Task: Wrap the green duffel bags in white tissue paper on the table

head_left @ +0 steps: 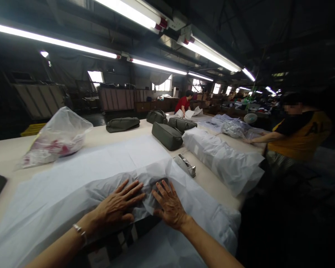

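Both hands lie on thin white wrapping paper point(111, 152) draped over a dark bag point(145, 227). My left hand point(115, 206), a bracelet at its wrist, rests with fingers stretched out across the paper. To its right, my right hand point(170, 204) presses down with fingers spread. Dark material shows faintly through the sheet beneath them. The bag's near side is uncovered below my hands, with lighter strips and a pale tag point(99, 257) on it. Most of its shape is hidden by the paper and my arms.
Several dark green bags point(167, 136) stand farther back on the table point(145, 126). A tape dispenser point(185, 165) and a paper-wrapped bundle point(220, 156) lie to the right. A clear plastic bag point(60, 137) sits at left. One person point(298, 130) works at right, another point(182, 104) at the back.
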